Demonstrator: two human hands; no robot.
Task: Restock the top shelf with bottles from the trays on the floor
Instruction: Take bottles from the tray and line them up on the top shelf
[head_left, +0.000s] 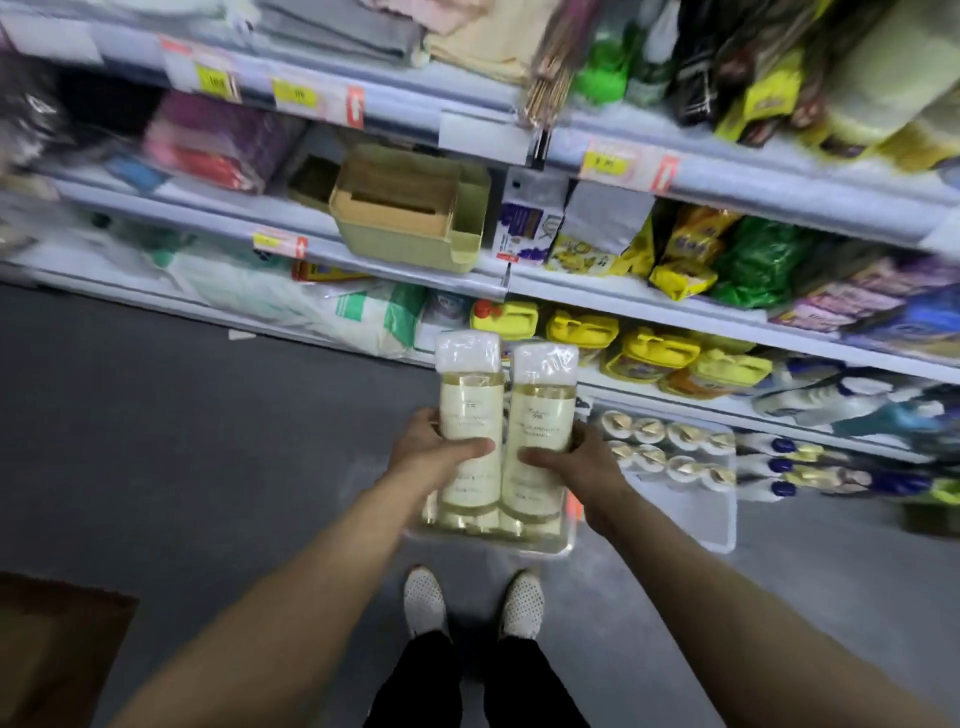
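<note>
Head view showed each grip closed round a pale bottle: left hand (441, 452) on the left bottle (470, 415), right hand (576, 457) on the right bottle (543, 421), held side by side above the tray (566, 540) on the floor. The shrink-wrapped caps looked slick; I judged one-handed lifting to the top shelf, out of sight, risked a slip.

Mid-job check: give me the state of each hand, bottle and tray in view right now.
left hand: grips the left bottle
right hand: grips the right bottle
left bottle: upright, lifted, cap film-wrapped
right bottle: upright, lifted, beside the left one
near tray: on the floor, bottles inside
far tray: on the floor, part filled
</note>
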